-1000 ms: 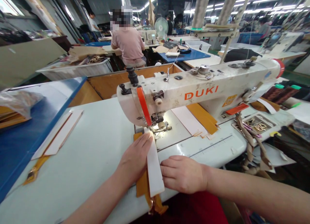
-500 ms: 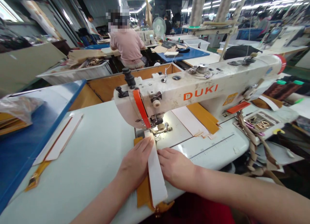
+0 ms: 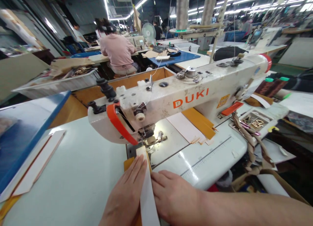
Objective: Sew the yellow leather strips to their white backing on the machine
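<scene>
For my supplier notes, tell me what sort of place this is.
Apparently a factory sewing floor: a DUKI industrial sewing machine, big thread cones above it, and a tray of metal buckles.

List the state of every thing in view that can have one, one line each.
left hand, flat, fingers extended, against the white strip
right hand, flat, fingertips against the white strip's other edge
white strip, lying on the orange strip, reaching toward the presser foot
orange strip, under the white strip
DUKI sewing machine, needle area lit
thread cones, upright on their stand

white sewing table (image 3: pixel 73 164) w/ duki machine (image 3: pixel 190 99), strips (image 3: pixel 184 128)
</scene>
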Action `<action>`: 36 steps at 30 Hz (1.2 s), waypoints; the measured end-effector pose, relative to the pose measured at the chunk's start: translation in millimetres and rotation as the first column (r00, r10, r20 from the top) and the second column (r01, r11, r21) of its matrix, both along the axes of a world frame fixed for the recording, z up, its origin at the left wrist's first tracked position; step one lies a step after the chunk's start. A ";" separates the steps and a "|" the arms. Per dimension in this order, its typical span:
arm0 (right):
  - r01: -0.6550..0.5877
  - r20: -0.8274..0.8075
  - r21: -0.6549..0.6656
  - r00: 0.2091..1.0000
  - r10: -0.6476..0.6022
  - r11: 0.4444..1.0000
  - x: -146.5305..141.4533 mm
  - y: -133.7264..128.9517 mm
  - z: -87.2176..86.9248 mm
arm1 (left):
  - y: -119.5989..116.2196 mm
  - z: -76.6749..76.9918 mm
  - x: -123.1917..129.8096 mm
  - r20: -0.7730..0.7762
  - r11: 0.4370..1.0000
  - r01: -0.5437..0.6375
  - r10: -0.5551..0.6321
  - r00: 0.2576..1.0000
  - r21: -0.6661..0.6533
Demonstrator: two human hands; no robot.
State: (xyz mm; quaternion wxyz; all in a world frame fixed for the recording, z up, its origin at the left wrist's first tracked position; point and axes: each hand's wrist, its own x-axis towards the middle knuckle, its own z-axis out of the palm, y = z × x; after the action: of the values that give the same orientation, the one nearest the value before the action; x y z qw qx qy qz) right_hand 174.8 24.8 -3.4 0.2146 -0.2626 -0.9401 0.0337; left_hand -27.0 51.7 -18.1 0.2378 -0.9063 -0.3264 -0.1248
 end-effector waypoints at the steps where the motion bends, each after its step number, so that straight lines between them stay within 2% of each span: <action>1: 0.000 -0.002 0.008 1.000 0.000 1.000 -0.3 0.0 -0.3 | 0.2 -1.0 -1.1 0.007 1.000 0.004 -0.004 1.000 -0.002; 8: 0.014 0.001 -0.004 1.000 -0.014 1.000 -2.8 1.0 -4.9 | 0.2 -2.5 -1.2 0.010 1.000 -0.003 0.003 1.000 0.028; 14: 0.002 0.008 -0.002 1.000 -0.002 1.000 -0.5 1.1 -0.2 | 0.9 -1.0 1.0 -0.013 0.997 0.003 -0.002 1.000 0.073; 26: -0.010 0.009 -0.021 1.000 0.010 1.000 1.1 0.5 1.2 | -4.2 -2.3 2.4 0.012 0.999 -0.031 0.032 0.999 -0.018; 36: -0.005 0.006 -0.036 1.000 0.006 0.999 -0.1 -0.1 -0.9 | -4.5 4.2 6.6 -0.032 0.998 -0.035 0.037 0.999 0.047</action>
State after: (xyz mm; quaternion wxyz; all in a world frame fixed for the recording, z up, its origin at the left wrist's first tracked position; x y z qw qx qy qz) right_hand 174.7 24.7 -4.2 0.2067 -0.2641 -0.9407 0.0506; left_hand -20.4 47.3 -13.9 0.2664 -0.8965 -0.3356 -0.1130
